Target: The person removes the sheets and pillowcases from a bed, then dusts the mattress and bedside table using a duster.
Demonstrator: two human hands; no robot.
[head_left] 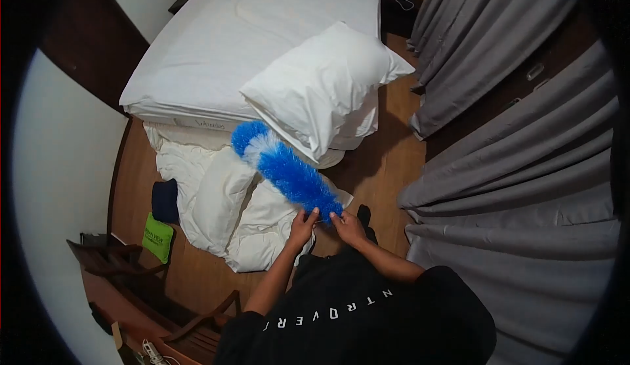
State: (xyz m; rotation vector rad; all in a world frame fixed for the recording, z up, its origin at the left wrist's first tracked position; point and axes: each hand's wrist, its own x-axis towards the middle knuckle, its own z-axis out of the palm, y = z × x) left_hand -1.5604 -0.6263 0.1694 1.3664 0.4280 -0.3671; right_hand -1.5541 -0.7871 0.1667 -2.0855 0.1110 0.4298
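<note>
A fluffy blue duster (292,176) with a white band near its far end slants up and to the left in front of me. My left hand (302,228) and my right hand (348,228) pinch its near end side by side, thumbs on top. The handle cannot be made out. Just beyond the duster, a white pillow (321,86) rests over the near right corner of the bed (203,50). Below the duster, crumpled white bedding (266,220) lies on the floor.
Grey curtains (505,188) hang along the right side. A dark blue cushion (165,201) and a green cushion (157,237) lie on the wooden floor (386,161) at left. Close by on the left stands a wooden armchair (125,266), with a white cable (154,352) near the bottom edge.
</note>
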